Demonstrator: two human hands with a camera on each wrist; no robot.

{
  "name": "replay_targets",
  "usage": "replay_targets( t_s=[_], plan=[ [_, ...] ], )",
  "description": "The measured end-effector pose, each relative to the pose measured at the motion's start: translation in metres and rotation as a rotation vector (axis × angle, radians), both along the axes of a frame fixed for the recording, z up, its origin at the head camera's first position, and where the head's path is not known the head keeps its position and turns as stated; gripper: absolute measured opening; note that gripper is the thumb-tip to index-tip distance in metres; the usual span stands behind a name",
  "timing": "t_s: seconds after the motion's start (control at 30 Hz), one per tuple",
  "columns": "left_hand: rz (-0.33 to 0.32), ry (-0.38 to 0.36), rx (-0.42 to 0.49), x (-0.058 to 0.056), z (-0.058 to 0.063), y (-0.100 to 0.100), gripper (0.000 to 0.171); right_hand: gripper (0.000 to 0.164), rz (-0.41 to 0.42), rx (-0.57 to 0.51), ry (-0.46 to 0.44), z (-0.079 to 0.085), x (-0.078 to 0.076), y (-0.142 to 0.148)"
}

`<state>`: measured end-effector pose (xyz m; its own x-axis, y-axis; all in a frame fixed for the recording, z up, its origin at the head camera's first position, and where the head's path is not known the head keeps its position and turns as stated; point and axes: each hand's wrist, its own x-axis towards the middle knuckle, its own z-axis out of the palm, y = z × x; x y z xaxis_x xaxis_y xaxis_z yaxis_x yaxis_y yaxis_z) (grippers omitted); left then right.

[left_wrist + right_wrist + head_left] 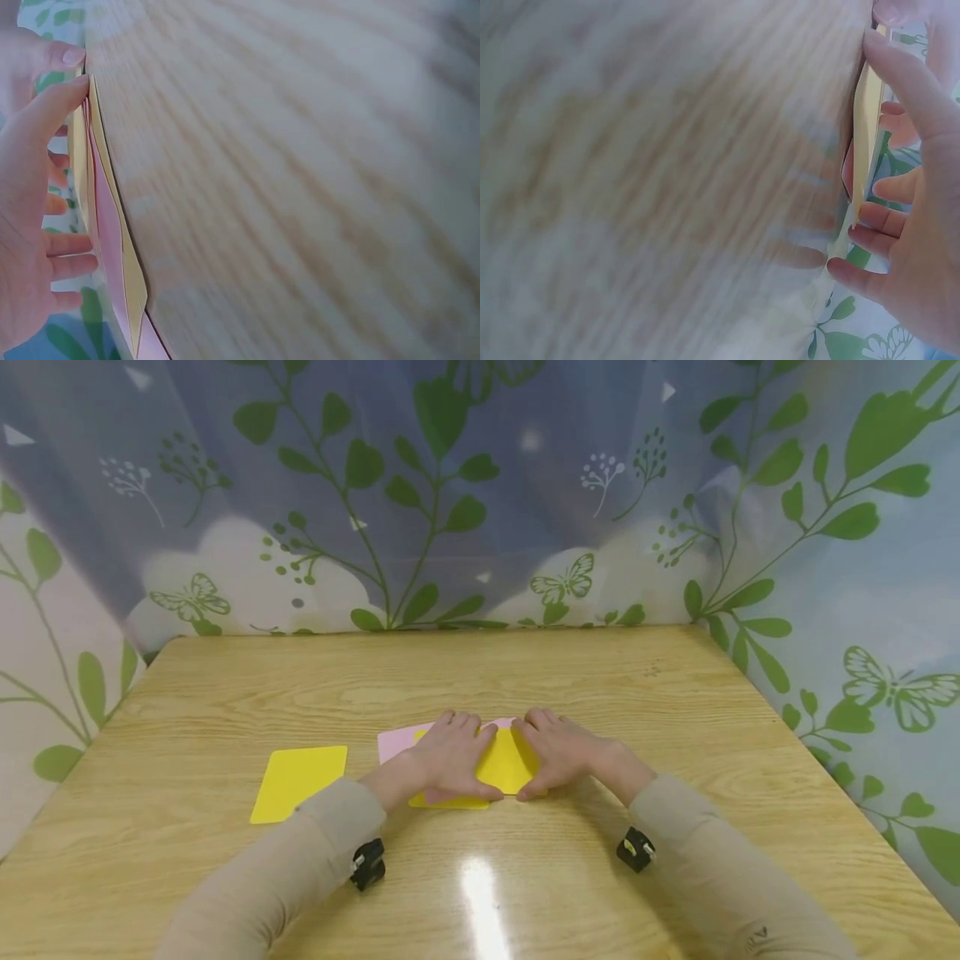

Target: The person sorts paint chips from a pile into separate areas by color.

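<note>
Several yellow and pink cards lie overlapping on the table under and between the two hands. A yellow card (508, 762) shows on top, with the pink card (397, 742) sticking out at the left. My left hand (453, 756) rests over the left part of the pile, its thumb at the near edge. My right hand (558, 747) touches the right side of the top yellow card, thumb near the left thumb. In both wrist views the fingers look fairly straight and spread, and the cards' edges (112, 225) lie close to the tabletop. The hands hide much of the pile.
Apart from the pile, a single yellow card (300, 781) lies flat at the left, partly behind the left sleeve (330, 827). The wooden table (480, 668) ends at a patterned curtain (480, 568) at the back and sides. A black wrist device (636, 849) hangs under the right forearm.
</note>
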<state>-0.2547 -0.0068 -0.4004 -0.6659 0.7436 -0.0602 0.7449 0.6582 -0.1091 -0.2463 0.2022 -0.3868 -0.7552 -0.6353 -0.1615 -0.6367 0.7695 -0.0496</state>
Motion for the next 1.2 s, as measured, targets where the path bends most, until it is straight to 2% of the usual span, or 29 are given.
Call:
replay_targets(
  t_s=[0.27, 0.43, 0.7, 0.87, 1.0, 1.2],
  plan=[
    [-0.004, 0.015, 0.027, -0.001, 0.0, -0.002, 0.098, 0.096, -0.008, 0.015, 0.039, 0.001, 0.003, -0.003],
    [0.026, 0.032, 0.047, -0.001, 0.001, -0.006, 0.101, 0.097, -0.007, -0.012, 0.03, 0.002, 0.006, -0.006],
    [0.026, 0.104, 0.084, 0.0, 0.004, -0.02, 0.102, 0.103, -0.006, -0.01, 0.042, 0.004, 0.005, -0.014],
    [0.028, 0.157, 0.099, 0.005, 0.008, -0.042, 0.101, 0.102, 0.032, -0.031, 0.07, 0.009, 0.004, -0.033],
    [0.035, 0.18, 0.098, 0.013, 0.014, -0.064, 0.099, 0.102, 0.062, 0.009, 0.108, 0.013, 0.005, -0.054],
    [0.084, 0.171, 0.101, 0.026, 0.017, -0.104, 0.099, 0.099, 0.125, 0.055, 0.168, 0.018, 0.009, -0.094]
  ],
)
